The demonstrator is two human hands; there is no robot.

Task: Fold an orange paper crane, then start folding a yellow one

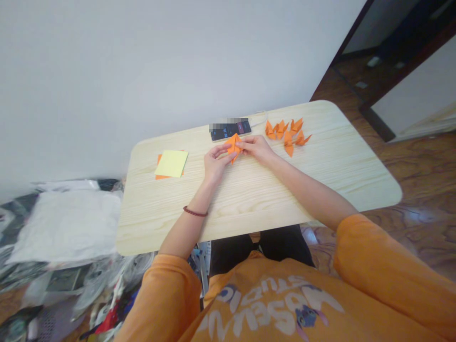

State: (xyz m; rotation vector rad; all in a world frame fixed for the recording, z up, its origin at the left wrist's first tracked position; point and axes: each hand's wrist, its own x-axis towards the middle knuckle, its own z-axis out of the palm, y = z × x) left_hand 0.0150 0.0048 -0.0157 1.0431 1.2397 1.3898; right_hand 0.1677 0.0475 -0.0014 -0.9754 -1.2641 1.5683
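A partly folded orange paper (234, 145) is held just above the light wooden table (320, 175) by both hands. My left hand (214, 163) pinches its left side, with a dark red bead bracelet on the wrist. My right hand (257, 147) pinches its right side. Several finished orange folded figures (288, 132) lie on the table to the right of my right hand. A small stack of square sheets (171, 164), yellow on top and orange below, lies to the left of my left hand.
A dark phone (230, 129) with a white cable lies behind the hands near the white wall. Plastic bags and clutter (60, 228) are piled left of the table. A wooden floor and a doorway lie to the right.
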